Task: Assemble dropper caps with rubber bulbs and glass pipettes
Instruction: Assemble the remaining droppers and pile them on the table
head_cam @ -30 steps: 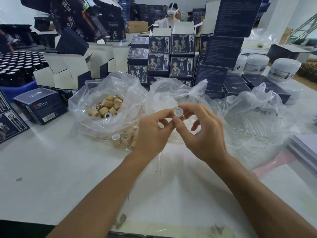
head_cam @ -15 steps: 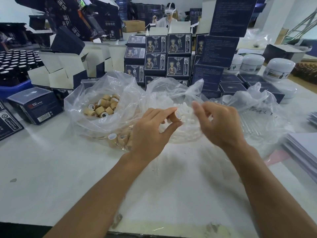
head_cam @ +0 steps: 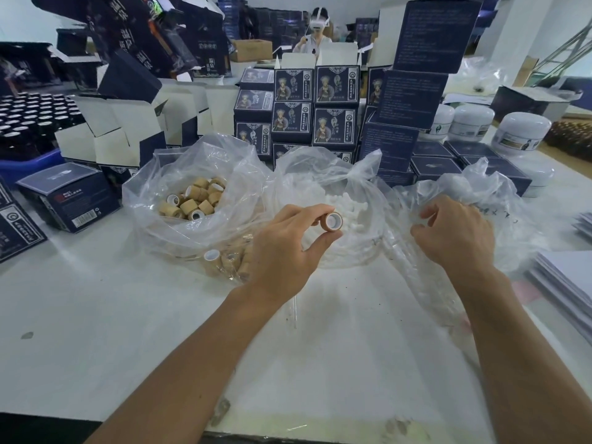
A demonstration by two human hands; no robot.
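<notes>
Left bag: tan caps, some blurred behind plastic. Left hand pinching one cap over middle bag of white bulbs. Right hand on right bag, fingers curled, grip unclear; contents indistinct.

Looking like matt wood: dropper cap. Shining thin and crinkly: clear plastic bags. Lying smooth and white: table. Showing matt cardboard: dark boxes.
</notes>
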